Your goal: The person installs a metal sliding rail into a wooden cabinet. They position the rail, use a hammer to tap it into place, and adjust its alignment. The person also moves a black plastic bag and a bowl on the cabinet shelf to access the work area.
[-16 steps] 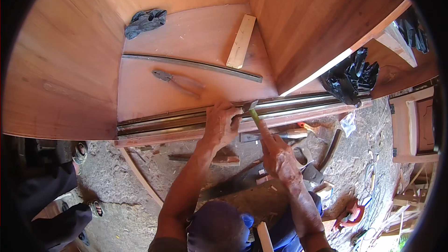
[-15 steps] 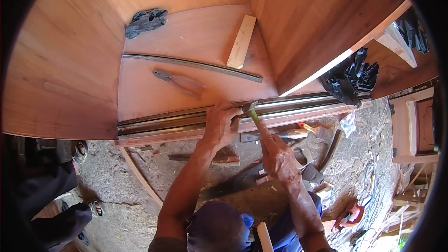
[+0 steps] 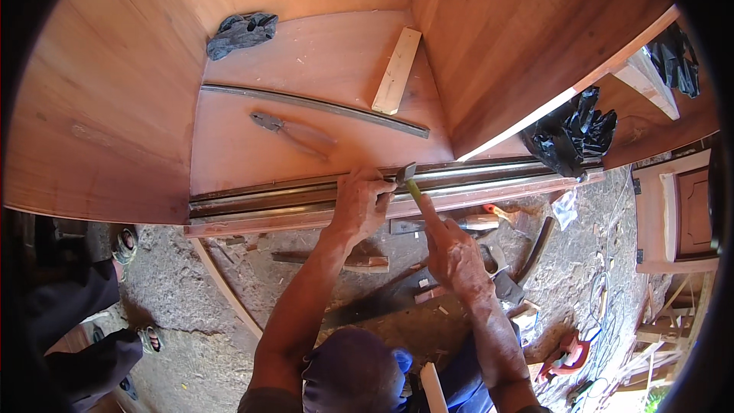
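My right hand [image 3: 456, 252] grips a hammer [image 3: 414, 188] by its green handle, index finger stretched along it. The hammer's metal head is right beside the fingertips of my left hand [image 3: 362, 203], over the front rail of a wooden cabinet. My left thumb and fingers are pinched together at the metal-lined track [image 3: 283, 203] along that rail. What they hold, if anything, is too small to make out. Deeper on the cabinet floor lie pliers [image 3: 290, 134] with their handles apart, a long dark metal strip [image 3: 321, 104] and a pale wood block [image 3: 397, 70].
Black plastic bags lie crumpled at the cabinet's back left [image 3: 242, 34] and over its right front edge [image 3: 573, 134]. A chisel [image 3: 443, 224], a handsaw [image 3: 382, 296] and wood offcuts litter the ground. Another person's legs [image 3: 84, 321] are at left. A panelled door [image 3: 677, 214] stands far right.
The whole view has shifted slightly. Both hands keep nearly the same places, with the hammer head still close to my left fingertips.
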The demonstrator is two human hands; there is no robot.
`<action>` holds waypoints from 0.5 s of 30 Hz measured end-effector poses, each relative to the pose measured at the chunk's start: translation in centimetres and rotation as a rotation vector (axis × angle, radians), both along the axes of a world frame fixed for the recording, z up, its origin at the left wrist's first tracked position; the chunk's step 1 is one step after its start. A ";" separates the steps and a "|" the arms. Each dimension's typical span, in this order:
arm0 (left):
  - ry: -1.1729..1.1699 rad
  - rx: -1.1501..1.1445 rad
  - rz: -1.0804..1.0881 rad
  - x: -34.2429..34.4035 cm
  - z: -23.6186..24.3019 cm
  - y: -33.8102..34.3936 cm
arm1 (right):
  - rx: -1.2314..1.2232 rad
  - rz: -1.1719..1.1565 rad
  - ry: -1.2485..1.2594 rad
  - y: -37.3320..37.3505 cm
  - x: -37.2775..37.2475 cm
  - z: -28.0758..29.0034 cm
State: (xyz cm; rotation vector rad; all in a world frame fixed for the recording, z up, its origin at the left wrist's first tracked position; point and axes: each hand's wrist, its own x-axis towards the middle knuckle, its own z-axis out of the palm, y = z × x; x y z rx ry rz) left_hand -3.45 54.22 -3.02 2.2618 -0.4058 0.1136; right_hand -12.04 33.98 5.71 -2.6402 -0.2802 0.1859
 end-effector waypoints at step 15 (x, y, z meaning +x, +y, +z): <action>-0.201 -0.118 0.037 -0.5 -0.3 0.3 | -0.010 0.020 -0.074 1.2 -0.9 1.0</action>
